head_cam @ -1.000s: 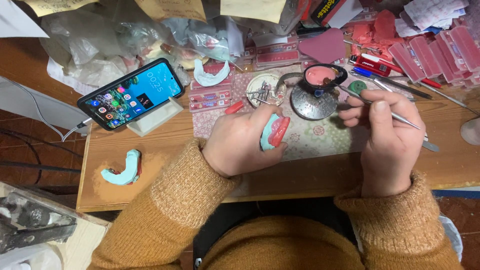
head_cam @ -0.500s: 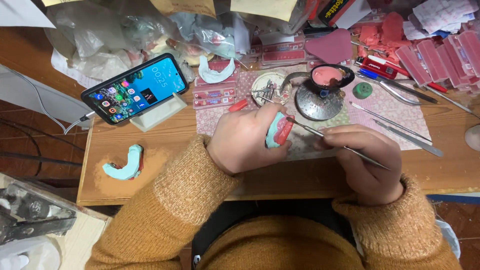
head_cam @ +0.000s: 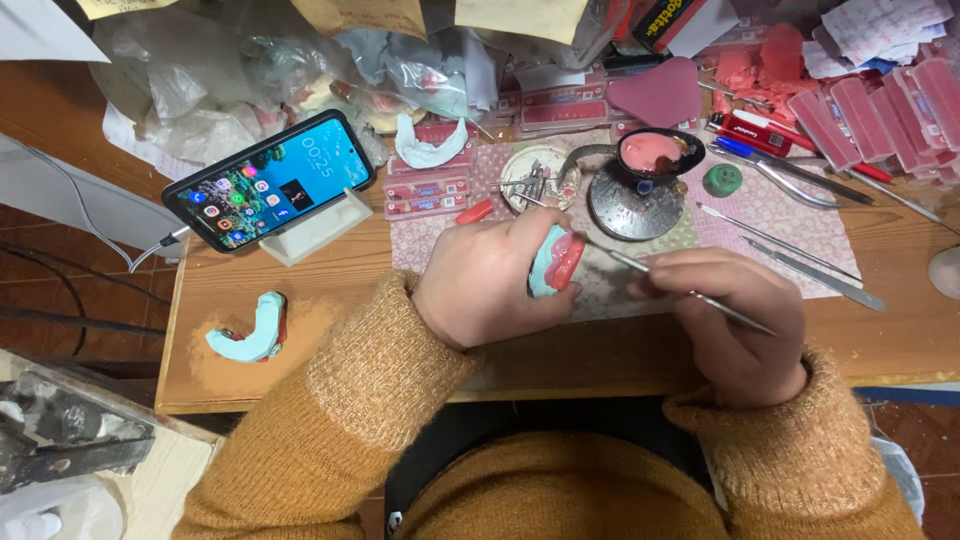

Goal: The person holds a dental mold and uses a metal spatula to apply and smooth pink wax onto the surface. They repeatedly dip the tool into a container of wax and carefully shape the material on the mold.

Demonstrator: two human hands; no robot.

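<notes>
My left hand (head_cam: 490,290) grips a pale blue dental cast with red wax (head_cam: 555,262) above the wooden table (head_cam: 330,350). My right hand (head_cam: 735,320) holds a thin metal wax tool (head_cam: 640,268) like a pen, and its tip rests against the red wax on the cast. Just behind the cast stands a small dark ladle of pink wax (head_cam: 652,152) on a round metal burner base (head_cam: 630,205). Both sleeves are mustard knit.
A phone (head_cam: 270,182) leans on a white stand at the left. A second blue cast (head_cam: 250,330) lies at the table's front left. Metal instruments (head_cam: 790,250), pens, pink wax sheets and plastic bags crowd the back and right. A round tin (head_cam: 538,180) sits by the burner.
My right hand has swung the metal tool from the right side leftward, and its tip now touches the wax on the cast. My left hand keeps holding the cast.
</notes>
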